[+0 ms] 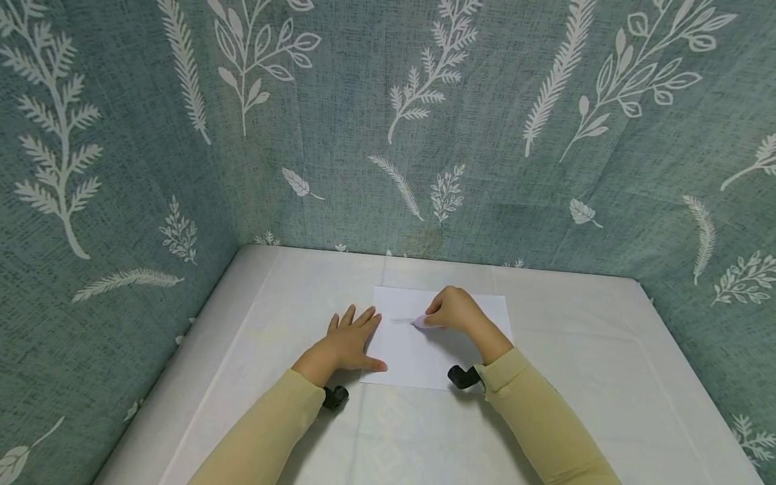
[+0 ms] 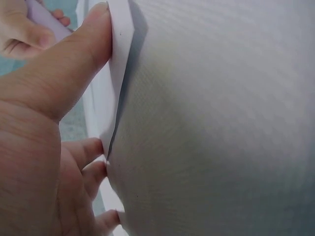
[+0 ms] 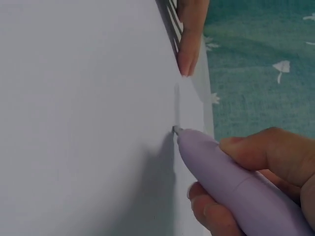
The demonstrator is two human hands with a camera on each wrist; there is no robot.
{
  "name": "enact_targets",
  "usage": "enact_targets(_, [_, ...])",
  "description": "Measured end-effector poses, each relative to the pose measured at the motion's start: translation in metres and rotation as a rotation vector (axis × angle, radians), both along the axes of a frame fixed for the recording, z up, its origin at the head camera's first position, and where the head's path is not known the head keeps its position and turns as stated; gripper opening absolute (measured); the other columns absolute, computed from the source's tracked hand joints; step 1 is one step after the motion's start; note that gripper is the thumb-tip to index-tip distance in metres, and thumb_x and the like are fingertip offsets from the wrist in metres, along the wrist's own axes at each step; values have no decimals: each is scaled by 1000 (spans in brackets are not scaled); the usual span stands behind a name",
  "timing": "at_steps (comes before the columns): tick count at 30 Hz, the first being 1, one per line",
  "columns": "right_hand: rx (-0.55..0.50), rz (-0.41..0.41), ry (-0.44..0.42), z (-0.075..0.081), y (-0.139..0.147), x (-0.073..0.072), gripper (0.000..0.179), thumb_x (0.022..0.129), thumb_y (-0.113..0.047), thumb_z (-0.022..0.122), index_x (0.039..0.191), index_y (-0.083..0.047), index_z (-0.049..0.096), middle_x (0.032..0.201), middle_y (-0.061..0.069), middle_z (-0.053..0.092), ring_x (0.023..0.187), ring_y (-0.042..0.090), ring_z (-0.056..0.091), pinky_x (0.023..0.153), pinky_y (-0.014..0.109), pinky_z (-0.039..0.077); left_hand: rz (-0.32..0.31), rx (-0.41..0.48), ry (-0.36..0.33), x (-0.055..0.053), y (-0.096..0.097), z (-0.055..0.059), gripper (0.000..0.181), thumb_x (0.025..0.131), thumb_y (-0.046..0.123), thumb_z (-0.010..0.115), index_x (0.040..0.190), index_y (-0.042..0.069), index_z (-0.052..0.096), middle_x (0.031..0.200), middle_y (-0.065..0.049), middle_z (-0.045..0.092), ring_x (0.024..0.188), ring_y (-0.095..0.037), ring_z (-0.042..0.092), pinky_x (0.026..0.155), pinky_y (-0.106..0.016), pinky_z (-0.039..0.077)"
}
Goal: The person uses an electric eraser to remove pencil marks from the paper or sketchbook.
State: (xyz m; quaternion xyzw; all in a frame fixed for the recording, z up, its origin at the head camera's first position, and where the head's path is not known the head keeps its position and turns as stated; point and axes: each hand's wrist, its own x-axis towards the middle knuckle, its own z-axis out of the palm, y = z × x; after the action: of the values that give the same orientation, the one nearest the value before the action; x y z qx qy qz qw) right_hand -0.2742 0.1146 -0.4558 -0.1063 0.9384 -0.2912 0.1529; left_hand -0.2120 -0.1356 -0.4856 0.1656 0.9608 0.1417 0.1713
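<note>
A thick lilac pen-shaped tool (image 3: pixel 226 179) with a thin dark metal tip is pinched between the thumb and fingers of my right hand (image 1: pixel 456 311). Its tip touches a white sheet of paper (image 1: pixel 403 360), where a short faint grey streak (image 3: pixel 177 98) runs leftward from it. With fingers spread, my left hand (image 1: pixel 345 347) rests along the sheet's left edge. In the left wrist view its thumb (image 2: pixel 83 54) lies over that edge, which lifts slightly from the surface. What kind of tool it is cannot be made out.
The paper lies on a white-covered table (image 1: pixel 570 330). Green-blue cloth walls (image 1: pixel 339 222) with white leaf prints stand behind and at both sides. A small black device sits at each wrist, the right one (image 1: pixel 463 377) over the sheet's lower right.
</note>
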Motion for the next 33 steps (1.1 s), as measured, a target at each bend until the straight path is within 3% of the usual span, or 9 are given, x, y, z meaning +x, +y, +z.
enact_targets(8, [-9,-43,33,-3,0,-1,15,82,-20,84,91,-8,81,84,2,73,60,14,65,58,29,53,-2,2,2,0,1,-1,110,75,64,78,159,15,29,167,-6,16,151,-44,3,116,-66,5])
enact_targets(16, [-36,-9,3,-5,-3,-1,12,80,-19,85,87,-10,81,80,-1,72,60,14,65,59,29,53,-10,-8,11,0,0,0,110,75,66,77,159,14,29,167,-7,17,151,-45,4,116,-67,6])
enact_targets(25, [-35,-30,56,-5,-4,0,13,81,-19,84,89,-9,81,78,0,72,58,13,64,59,29,52,-11,-14,10,-1,0,-3,110,75,67,76,160,14,28,167,-7,16,151,-45,4,115,-68,6])
enact_targets(33, [-46,-31,16,-5,-5,0,13,80,-21,86,85,-11,80,73,-1,70,60,15,64,57,30,53,-13,-6,15,-3,1,-2,110,74,65,78,159,14,30,167,-7,18,151,-45,4,115,-68,6])
